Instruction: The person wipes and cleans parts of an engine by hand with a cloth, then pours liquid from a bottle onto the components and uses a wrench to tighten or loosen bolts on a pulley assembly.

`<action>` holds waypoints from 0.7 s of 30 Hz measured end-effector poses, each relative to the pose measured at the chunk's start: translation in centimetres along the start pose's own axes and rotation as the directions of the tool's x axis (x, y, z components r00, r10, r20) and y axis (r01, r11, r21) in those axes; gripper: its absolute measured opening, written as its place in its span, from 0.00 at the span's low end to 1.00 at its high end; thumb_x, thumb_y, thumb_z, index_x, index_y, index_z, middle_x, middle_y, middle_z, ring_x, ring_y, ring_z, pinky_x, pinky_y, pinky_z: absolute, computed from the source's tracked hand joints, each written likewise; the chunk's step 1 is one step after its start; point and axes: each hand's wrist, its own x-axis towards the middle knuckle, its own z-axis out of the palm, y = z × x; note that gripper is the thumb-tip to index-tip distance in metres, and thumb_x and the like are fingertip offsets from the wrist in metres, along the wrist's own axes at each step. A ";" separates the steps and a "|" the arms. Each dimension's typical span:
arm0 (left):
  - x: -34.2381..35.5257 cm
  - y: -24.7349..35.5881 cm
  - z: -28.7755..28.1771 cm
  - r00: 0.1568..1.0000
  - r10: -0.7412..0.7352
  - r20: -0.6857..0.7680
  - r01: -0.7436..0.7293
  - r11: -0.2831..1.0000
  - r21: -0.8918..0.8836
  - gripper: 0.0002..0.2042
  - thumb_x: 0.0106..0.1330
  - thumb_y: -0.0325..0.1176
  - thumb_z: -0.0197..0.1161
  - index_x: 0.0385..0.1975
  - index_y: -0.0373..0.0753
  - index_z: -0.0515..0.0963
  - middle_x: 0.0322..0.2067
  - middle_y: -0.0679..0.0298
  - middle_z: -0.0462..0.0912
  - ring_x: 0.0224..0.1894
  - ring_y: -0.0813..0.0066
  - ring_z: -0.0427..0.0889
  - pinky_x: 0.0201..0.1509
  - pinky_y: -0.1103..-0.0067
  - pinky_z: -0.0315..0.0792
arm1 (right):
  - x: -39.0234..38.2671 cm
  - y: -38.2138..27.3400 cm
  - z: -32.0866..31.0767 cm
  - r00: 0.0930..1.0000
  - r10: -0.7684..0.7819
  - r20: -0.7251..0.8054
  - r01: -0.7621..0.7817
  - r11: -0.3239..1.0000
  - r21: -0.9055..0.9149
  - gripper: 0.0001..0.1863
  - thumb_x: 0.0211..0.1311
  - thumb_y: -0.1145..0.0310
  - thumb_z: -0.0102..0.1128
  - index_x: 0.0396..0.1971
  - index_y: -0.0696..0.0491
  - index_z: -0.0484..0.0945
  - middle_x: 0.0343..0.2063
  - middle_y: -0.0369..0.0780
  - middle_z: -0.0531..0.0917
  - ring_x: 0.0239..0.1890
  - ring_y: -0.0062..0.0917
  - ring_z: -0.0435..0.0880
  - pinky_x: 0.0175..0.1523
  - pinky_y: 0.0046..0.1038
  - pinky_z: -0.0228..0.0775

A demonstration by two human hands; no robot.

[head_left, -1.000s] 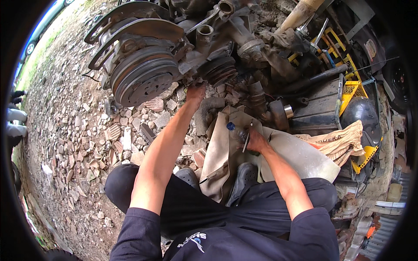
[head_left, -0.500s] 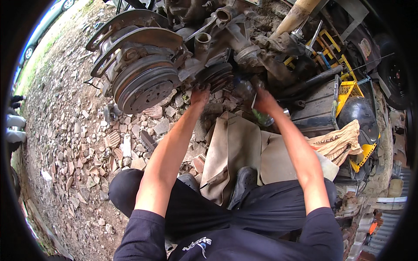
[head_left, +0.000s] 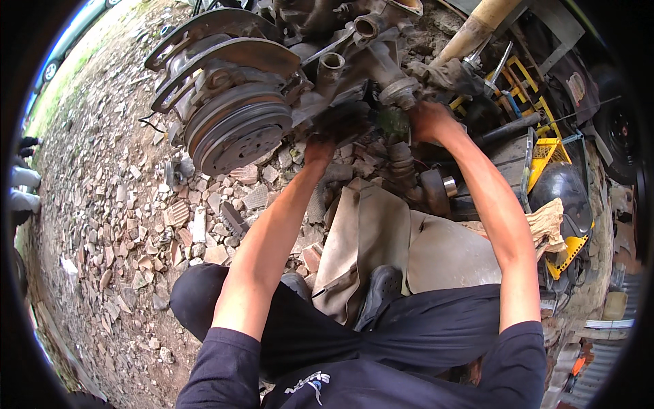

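My left hand [head_left: 320,148] is closed on the lower edge of a dark, round metal part [head_left: 346,120], which is blurred and sits under the larger machinery. Just to its right, my right hand [head_left: 432,123] is wrapped round a see-through, greenish plastic bottle [head_left: 395,124] held close to the metal part. Motion and shadow hide most of the bottle and the fingers. Left of my hands stands a big rusty brake disc assembly [head_left: 238,140] with curved shields. Greasy metal pipe ends [head_left: 332,63] stick up above the dark part.
Broken tile and stones [head_left: 150,232] cover the ground at left. A beige sheet [head_left: 375,235] lies before my shoes. At right are a yellow crate [head_left: 545,160], a black rounded object [head_left: 562,187], a crumpled sack [head_left: 548,225] and a bamboo pole [head_left: 477,27].
My right hand has moved up and away from me with the bottle, uncovering a ribbed hose and metal pieces. The dark part has shifted slightly in my left hand. The view has turned a little.
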 end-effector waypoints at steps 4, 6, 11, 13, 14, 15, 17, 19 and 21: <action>0.6 -0.3 -0.3 0.995 0.074 0.071 -0.083 0.988 0.130 0.28 0.63 0.55 0.51 0.52 0.36 0.76 0.53 0.45 0.76 0.55 0.47 0.74 0.58 0.63 0.68 | 0.7 0.1 0.8 0.973 -0.117 -0.197 0.082 0.981 -0.173 0.23 0.46 0.52 0.64 0.41 0.50 0.81 0.42 0.40 0.84 0.51 0.31 0.80 0.50 0.33 0.76; 0.7 -0.3 -0.4 0.989 0.120 0.086 -0.134 0.975 0.179 0.28 0.64 0.55 0.50 0.51 0.36 0.76 0.52 0.45 0.76 0.55 0.47 0.74 0.57 0.62 0.68 | 1.2 -0.2 0.2 0.993 -0.064 -0.099 0.043 0.978 -0.206 0.21 0.48 0.52 0.62 0.41 0.48 0.82 0.43 0.38 0.83 0.52 0.29 0.79 0.51 0.32 0.75; -0.3 0.6 0.0 0.977 0.192 0.093 -0.208 0.953 0.219 0.28 0.65 0.55 0.47 0.51 0.38 0.76 0.52 0.44 0.76 0.55 0.46 0.74 0.58 0.63 0.67 | 3.0 1.6 2.6 0.990 -0.135 -0.044 0.122 0.966 -0.229 0.18 0.50 0.53 0.59 0.37 0.46 0.84 0.45 0.38 0.83 0.51 0.28 0.79 0.51 0.31 0.75; -0.7 0.8 -0.6 0.982 0.157 0.109 -0.179 0.955 0.235 0.28 0.65 0.56 0.47 0.52 0.38 0.76 0.53 0.44 0.75 0.56 0.47 0.73 0.58 0.63 0.67 | 2.6 1.2 1.8 0.986 -0.162 -0.045 0.148 0.964 -0.219 0.17 0.50 0.54 0.58 0.36 0.46 0.85 0.45 0.37 0.83 0.51 0.28 0.79 0.52 0.30 0.74; -0.5 0.7 -0.6 0.984 0.143 0.108 -0.164 0.962 0.220 0.28 0.65 0.56 0.48 0.53 0.38 0.75 0.53 0.44 0.75 0.56 0.47 0.73 0.59 0.63 0.67 | 2.3 0.9 1.5 0.992 -0.110 -0.054 0.097 0.976 -0.195 0.16 0.50 0.54 0.58 0.36 0.46 0.85 0.44 0.36 0.83 0.51 0.27 0.79 0.52 0.29 0.74; 0.0 0.5 -0.7 0.986 0.130 0.101 -0.148 0.967 0.206 0.29 0.64 0.56 0.48 0.53 0.38 0.75 0.53 0.44 0.75 0.57 0.47 0.73 0.59 0.63 0.67 | 1.8 0.2 0.6 0.996 -0.060 -0.068 0.048 0.984 -0.171 0.16 0.51 0.55 0.57 0.36 0.45 0.85 0.43 0.35 0.83 0.51 0.27 0.78 0.51 0.29 0.74; 0.4 -0.4 -0.9 0.980 0.193 0.050 -0.200 0.957 0.209 0.25 0.65 0.52 0.47 0.49 0.38 0.76 0.49 0.45 0.77 0.54 0.48 0.75 0.56 0.63 0.69 | 2.1 -0.4 -0.3 0.999 -0.009 -0.038 0.003 0.986 -0.169 0.15 0.52 0.56 0.56 0.35 0.44 0.85 0.42 0.35 0.84 0.51 0.27 0.78 0.51 0.28 0.73; -0.3 -0.6 -0.1 0.946 0.324 0.005 -0.316 0.920 0.232 0.20 0.66 0.46 0.46 0.43 0.39 0.78 0.43 0.46 0.80 0.49 0.48 0.77 0.52 0.61 0.72 | 2.5 0.3 -0.1 0.998 0.018 0.067 -0.003 0.977 -0.215 0.15 0.51 0.55 0.56 0.35 0.44 0.85 0.42 0.35 0.83 0.51 0.27 0.78 0.51 0.29 0.73; -0.4 -0.7 0.3 0.919 0.393 -0.021 -0.376 0.893 0.247 0.19 0.66 0.46 0.46 0.40 0.39 0.79 0.42 0.46 0.80 0.48 0.47 0.78 0.51 0.60 0.73 | 2.5 0.8 0.5 1.000 -0.007 0.010 0.008 0.992 -0.128 0.16 0.50 0.54 0.57 0.35 0.44 0.85 0.42 0.36 0.83 0.51 0.28 0.78 0.51 0.30 0.74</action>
